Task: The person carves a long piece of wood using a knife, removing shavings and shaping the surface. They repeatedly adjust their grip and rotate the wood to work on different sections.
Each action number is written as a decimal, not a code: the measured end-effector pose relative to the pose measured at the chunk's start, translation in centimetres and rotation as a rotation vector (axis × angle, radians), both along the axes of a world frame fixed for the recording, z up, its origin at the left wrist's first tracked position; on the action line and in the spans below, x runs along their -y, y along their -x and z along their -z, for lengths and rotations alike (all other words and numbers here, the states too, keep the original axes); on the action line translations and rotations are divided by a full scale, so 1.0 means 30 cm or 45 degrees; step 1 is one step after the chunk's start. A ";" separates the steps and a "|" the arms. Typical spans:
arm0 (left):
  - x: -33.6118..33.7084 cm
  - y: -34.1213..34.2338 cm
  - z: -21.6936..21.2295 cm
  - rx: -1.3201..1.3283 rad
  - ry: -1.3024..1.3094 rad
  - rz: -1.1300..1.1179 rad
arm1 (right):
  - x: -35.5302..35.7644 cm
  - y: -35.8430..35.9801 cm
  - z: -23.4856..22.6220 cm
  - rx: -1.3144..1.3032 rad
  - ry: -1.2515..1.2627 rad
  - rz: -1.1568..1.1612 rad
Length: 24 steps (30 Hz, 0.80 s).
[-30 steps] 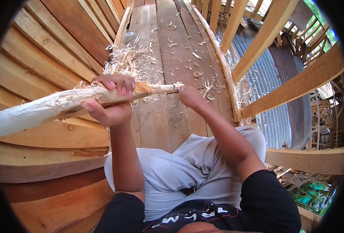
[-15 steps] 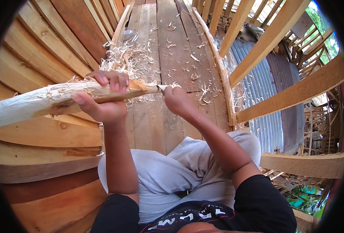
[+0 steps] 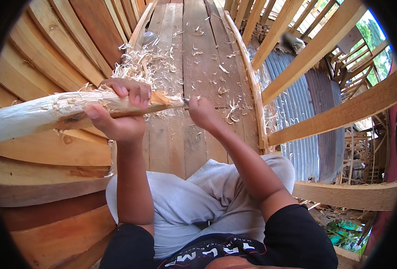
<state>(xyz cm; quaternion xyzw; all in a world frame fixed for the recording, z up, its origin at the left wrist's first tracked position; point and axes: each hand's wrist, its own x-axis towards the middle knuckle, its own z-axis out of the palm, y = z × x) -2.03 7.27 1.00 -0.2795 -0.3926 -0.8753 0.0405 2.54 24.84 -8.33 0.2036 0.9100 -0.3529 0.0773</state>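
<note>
A thick pale wooden pole [image 3: 37, 114] with a rough, frayed surface runs in from the left edge and tapers to a narrow end. My left hand [image 3: 124, 127] is closed around it near that end, thumb on the near side and fingers over the far side. Just beyond the tip, my right hand [image 3: 203, 112] makes a fist around a knife [image 3: 186, 102]. Only a bit of its dark blade shows between the fist and the tip; the handle is hidden in the fingers.
Curly wood shavings [image 3: 138, 67] are heaped on the plank floor [image 3: 200, 85], close to a small clear cup [image 3: 148, 37]. Stacked boards [image 3: 46, 154] line the left side. Slanting wooden rails [image 3: 324, 116] stand on the right, with corrugated metal sheets [image 3: 297, 121] beyond them.
At the pole's tip the shaving and much of the blade that showed beside my right fist are no longer visible. My left hand keeps its hold. The view has shifted slightly.
</note>
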 end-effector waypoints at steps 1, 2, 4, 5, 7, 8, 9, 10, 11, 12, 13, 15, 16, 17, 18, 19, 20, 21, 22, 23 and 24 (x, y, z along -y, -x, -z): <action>-0.005 0.006 -0.007 0.003 -0.022 0.046 | -0.129 0.001 0.185 0.039 -0.122 -0.032; -0.019 0.020 -0.006 -0.003 -0.043 0.087 | -0.224 0.002 0.298 0.071 -0.243 -0.070; -0.035 0.010 0.000 -0.021 -0.037 0.039 | -0.234 -0.001 0.316 0.030 -0.218 -0.044; -0.039 0.008 0.000 -0.029 -0.036 0.012 | -0.224 -0.001 0.312 0.009 -0.207 -0.035; -0.021 0.027 0.007 -0.094 -0.056 0.095 | -0.151 0.009 0.242 0.024 -0.025 0.072; -0.016 0.037 0.012 -0.127 -0.077 0.138 | -0.109 0.014 0.163 0.033 0.054 0.126; -0.007 0.042 0.016 -0.181 -0.072 0.206 | -0.063 0.018 0.089 0.000 0.047 0.089; 0.006 0.042 0.017 -0.228 -0.059 0.282 | -0.015 0.010 0.019 -0.025 0.048 0.059; 0.023 0.043 0.021 -0.274 -0.045 0.357 | 0.011 0.005 -0.009 -0.050 0.050 0.028; 0.045 0.057 0.031 -0.317 -0.042 0.407 | -0.019 0.016 0.052 0.001 -0.046 -0.048; 0.053 0.072 0.033 -0.365 -0.053 0.478 | -0.105 0.020 0.154 0.049 -0.154 -0.103; 0.049 0.090 0.029 -0.448 -0.042 0.588 | -0.244 -0.007 0.317 0.089 -0.330 -0.128; 0.047 0.085 0.029 -0.449 -0.031 0.587 | -0.241 -0.002 0.313 0.084 -0.354 -0.154; 0.035 0.075 0.028 -0.449 -0.022 0.588 | -0.240 0.000 0.309 0.079 -0.380 -0.177; 0.021 0.071 0.025 -0.450 -0.014 0.592 | -0.238 -0.002 0.306 0.075 -0.406 -0.198; 0.034 0.075 0.022 -0.497 -0.002 0.631 | -0.149 -0.011 0.182 0.039 -0.325 -0.192; 0.030 0.078 0.020 -0.518 -0.008 0.630 | -0.089 -0.013 0.079 0.045 -0.226 -0.137; 0.032 0.075 0.019 -0.535 -0.006 0.625 | -0.026 -0.012 -0.002 0.052 -0.120 -0.087; 0.029 0.070 0.019 -0.543 -0.004 0.638 | 0.007 -0.020 -0.043 0.067 -0.008 -0.019; 0.035 0.070 0.023 -0.520 -0.012 0.610 | 0.012 -0.018 -0.053 0.052 0.021 -0.010; 0.052 0.077 0.027 -0.497 -0.019 0.579 | -0.008 -0.015 -0.023 0.094 -0.023 -0.034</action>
